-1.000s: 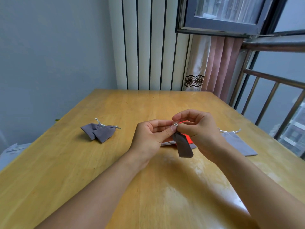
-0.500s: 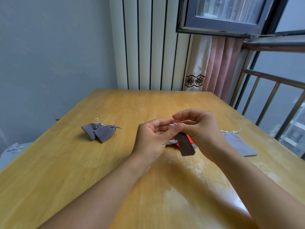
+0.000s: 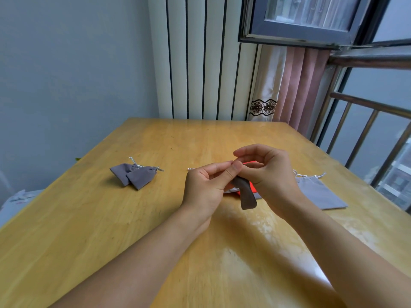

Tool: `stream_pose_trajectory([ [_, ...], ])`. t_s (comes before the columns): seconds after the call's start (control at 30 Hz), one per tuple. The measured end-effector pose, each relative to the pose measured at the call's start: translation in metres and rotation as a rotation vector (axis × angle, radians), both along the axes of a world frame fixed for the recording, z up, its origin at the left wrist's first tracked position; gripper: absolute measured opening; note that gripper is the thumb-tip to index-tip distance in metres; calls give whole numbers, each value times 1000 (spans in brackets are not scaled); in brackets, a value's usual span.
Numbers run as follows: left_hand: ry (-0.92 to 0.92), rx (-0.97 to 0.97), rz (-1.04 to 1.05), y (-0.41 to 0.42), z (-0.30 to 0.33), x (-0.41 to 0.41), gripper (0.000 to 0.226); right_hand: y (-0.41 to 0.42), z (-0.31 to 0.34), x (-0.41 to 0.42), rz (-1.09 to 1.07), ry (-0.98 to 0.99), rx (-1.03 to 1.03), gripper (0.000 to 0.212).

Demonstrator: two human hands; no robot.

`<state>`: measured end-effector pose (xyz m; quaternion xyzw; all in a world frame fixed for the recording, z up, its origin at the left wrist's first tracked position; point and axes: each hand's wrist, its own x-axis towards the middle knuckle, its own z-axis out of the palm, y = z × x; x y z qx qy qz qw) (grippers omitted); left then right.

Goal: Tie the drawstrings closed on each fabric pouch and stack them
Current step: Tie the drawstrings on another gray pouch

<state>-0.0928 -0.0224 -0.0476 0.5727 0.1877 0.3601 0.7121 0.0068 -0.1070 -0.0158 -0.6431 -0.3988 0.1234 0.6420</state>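
A small dark grey pouch (image 3: 246,195) hangs between my hands above the wooden table (image 3: 155,218). My left hand (image 3: 205,187) pinches at its neck with thumb and fingers. My right hand (image 3: 265,172) curls over the top of the same pouch; the drawstring is hidden by my fingers. Two tied grey pouches (image 3: 138,175) lie overlapped at the left. A flat, open light grey pouch (image 3: 320,193) with silver strings lies at the right. Under my hands lie a red pouch (image 3: 251,188) and another grey one, mostly hidden.
A white radiator (image 3: 200,58) stands behind the table's far edge, with a pink curtain (image 3: 295,90) beside it. A metal railing (image 3: 367,134) and an open window run along the right. A pale cloth lies off the table at the far left.
My hands have drawn closer together over the pouch's neck, and my right fingers have lifted slightly. The hanging pouch has swung and bent a little. The other pouches have not moved.
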Motion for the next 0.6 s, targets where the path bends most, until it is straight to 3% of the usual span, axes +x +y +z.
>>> stream_pose_trajectory([
  [0.1,-23,-77,-1,0,-2,2,27,1,-1,-2,-29,-47,-25,26],
  [0.27,-33,-55,23,4,-4,5,22,2,-1,2,-39,-29,18,28],
  [0.6,-18,201,131,11,-3,5,17,5,-1,12,122,193,101,29],
])
